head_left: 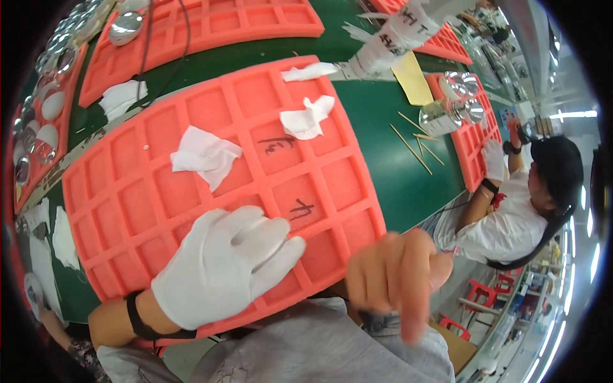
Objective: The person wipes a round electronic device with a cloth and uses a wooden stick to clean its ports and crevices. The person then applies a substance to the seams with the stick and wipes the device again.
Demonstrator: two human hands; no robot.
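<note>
A coral foam tray (pixel 227 102) with rows of square compartments lies in front of me on the green table. My left hand (pixel 214 262), in a white glove, rests over the tray's near compartments; its fingers are slightly bent and apart, with nothing visible in them. Just off the tray's near right corner hangs my right hand (pixel 396 274), bare and blurred, with one finger pointing down; whether it holds anything is unclear. A crumpled white cloth (pixel 205 155) lies across compartments beyond my left hand. Farther right on the tray is a torn white scrap (pixel 308 119).
Thin wooden sticks (pixel 410 149) lie on the green table (pixel 373 115) near a glass vessel (pixel 439 116) with a silvery top. A wrapped post (pixel 389 48) rises behind the tray. More foam trays (pixel 255 22) hold shiny bulbs. At the right, a person (pixel 517 210) works at another tray.
</note>
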